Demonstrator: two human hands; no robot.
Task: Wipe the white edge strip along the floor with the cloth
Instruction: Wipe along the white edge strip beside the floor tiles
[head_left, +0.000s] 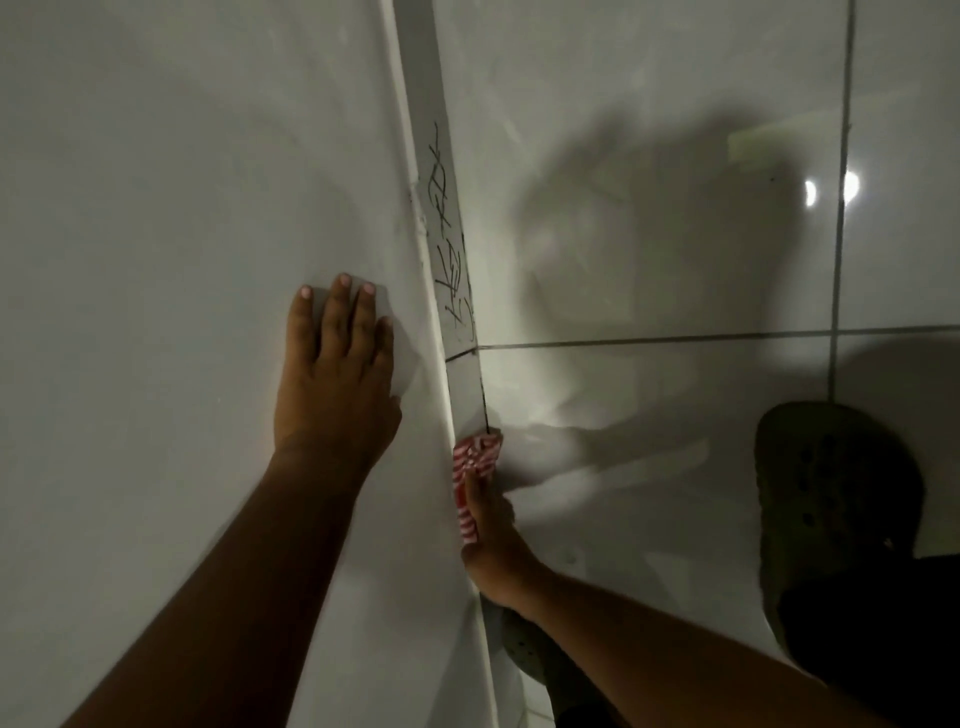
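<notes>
White edge strip (457, 291), a narrow pale band with a dark grout joint crossing it and a thin dark seam down its floor side, runs from the top of the head view down to the lower middle, between a plain white wall (156, 208) on the left and glossy floor tiles (649, 234) on the right. Black pen scribbles (449, 249) cover its middle stretch; none of the marks can be read as words. A red-and-white striped cloth (470, 467) lies pressed against the strip's lower part, just below the joint. The person's right hand (491, 540) holds it there, fingers extended along the cloth and flat on it rather than curled into a fist; how the thumb sits cannot be told. The left hand (337, 374) rests open on the wall, fingers spread and straight, palm flat, holding nothing. Above the cloth the strip is bare of obstacles all the way up. On the floor side, grey grout lines (844, 156) divide the tiles, a lamp's glare and a broad shadow fall across them, and a dark perforated clog (831, 493) stands well apart from the strip at the right.
</notes>
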